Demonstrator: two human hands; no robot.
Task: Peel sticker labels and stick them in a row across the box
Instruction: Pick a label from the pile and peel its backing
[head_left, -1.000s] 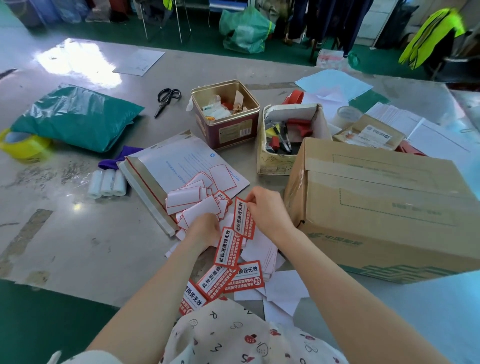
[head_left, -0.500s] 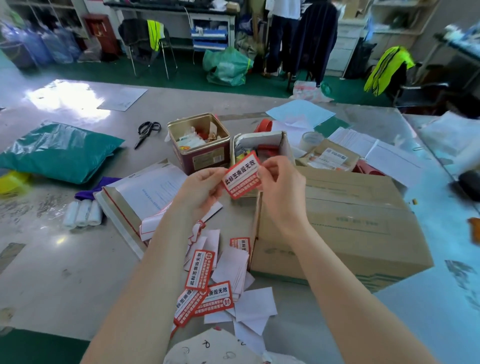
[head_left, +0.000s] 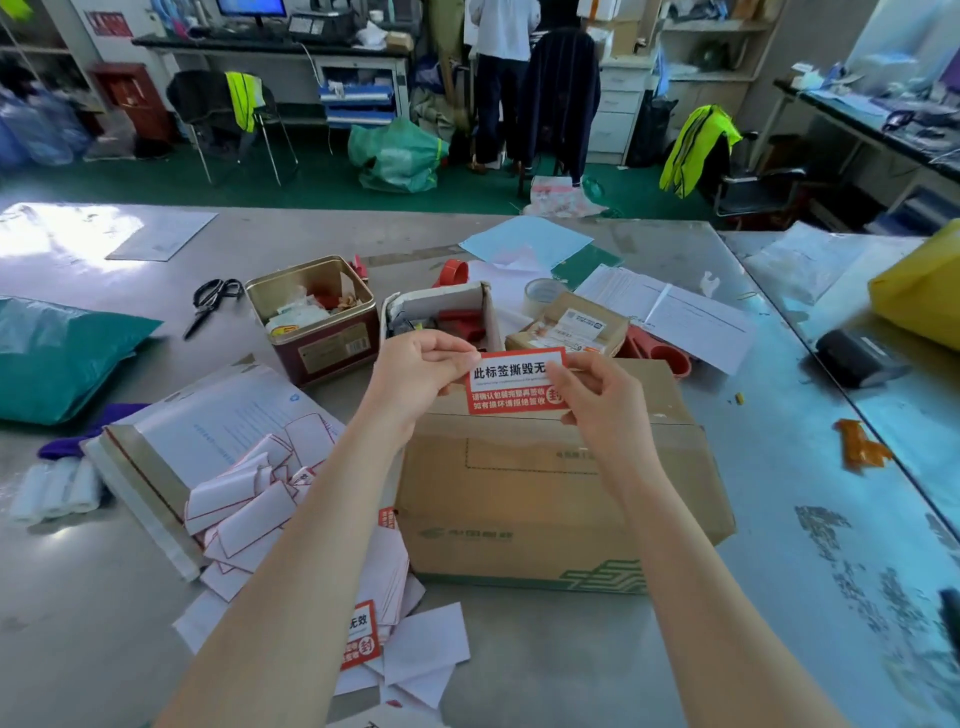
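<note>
Pinching the red label (head_left: 514, 382) at its nine o'clock edge with your left hand (head_left: 421, 374) and three o'clock edge with your right hand (head_left: 602, 397), you hold it above the cardboard box (head_left: 545, 483).

Bright daylight, white glare on the table (head_left: 67, 234) far left, wide-angle bending and blur toward edges.

Cardboard box (head_left: 556, 499) at centre of table (head_left: 779, 623). Left of it, heap of backing papers (head_left: 249, 504) on an envelope (head_left: 208, 436). Behind, tin (head_left: 317, 322); scissors (head_left: 210, 304) further left.
</note>
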